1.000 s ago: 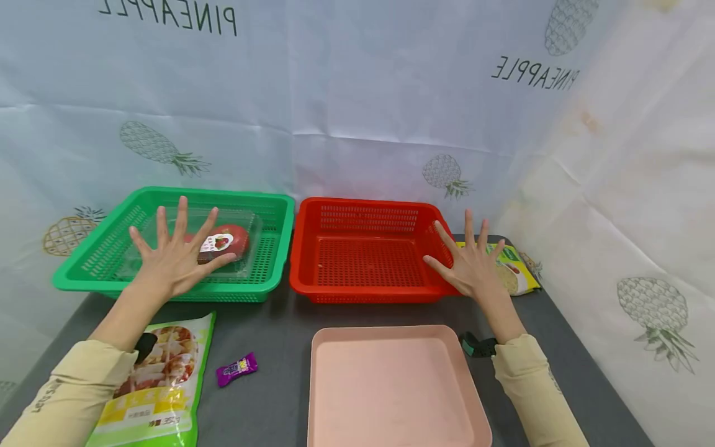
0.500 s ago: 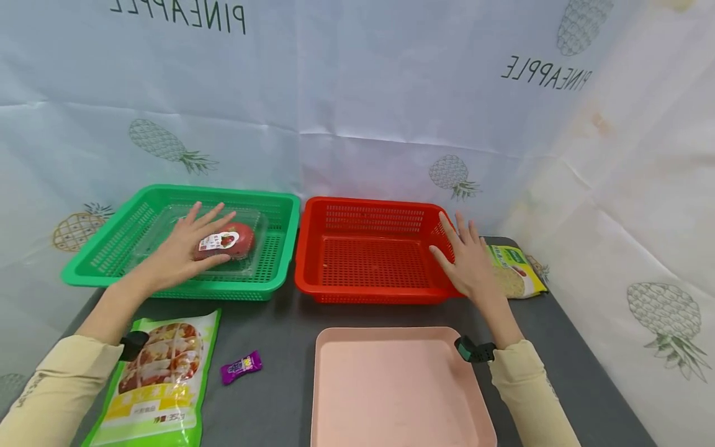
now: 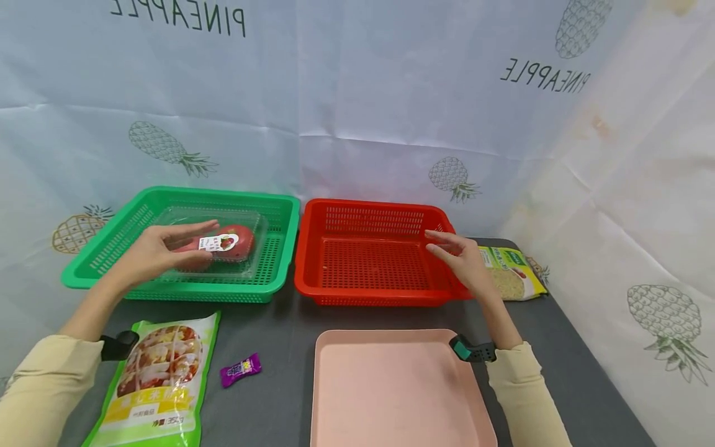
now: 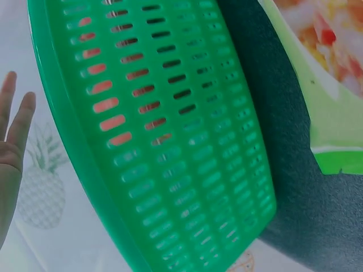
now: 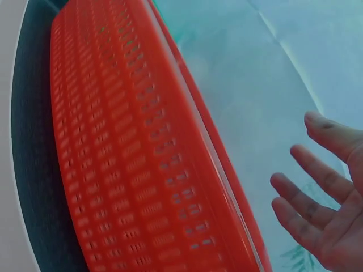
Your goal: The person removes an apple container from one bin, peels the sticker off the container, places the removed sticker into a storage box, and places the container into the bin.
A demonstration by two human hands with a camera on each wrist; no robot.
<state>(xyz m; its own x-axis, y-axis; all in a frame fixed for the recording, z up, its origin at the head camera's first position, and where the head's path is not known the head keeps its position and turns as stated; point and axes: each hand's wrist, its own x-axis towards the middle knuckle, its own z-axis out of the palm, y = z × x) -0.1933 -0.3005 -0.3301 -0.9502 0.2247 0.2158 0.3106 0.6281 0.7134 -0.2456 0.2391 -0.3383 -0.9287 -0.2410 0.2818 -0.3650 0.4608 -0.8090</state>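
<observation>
Loosely poised, with left hand (image 3: 148, 251) wide, at the red pack (image 3: 237, 242).
From the head: with the pack beyond and right of left fingers, inside the green basket (image 3: 288, 242), contact unclear; with right hand (image 3: 468, 266) also wide, over the red basket's (image 3: 374, 264) right end, near the yellow bag (image 3: 515, 273). From left wrist: showing straight fingers. From right wrist: showing thumb and fingers loosely apart.

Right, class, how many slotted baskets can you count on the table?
2: the green basket at the back left, and the red basket just to its right.
</observation>
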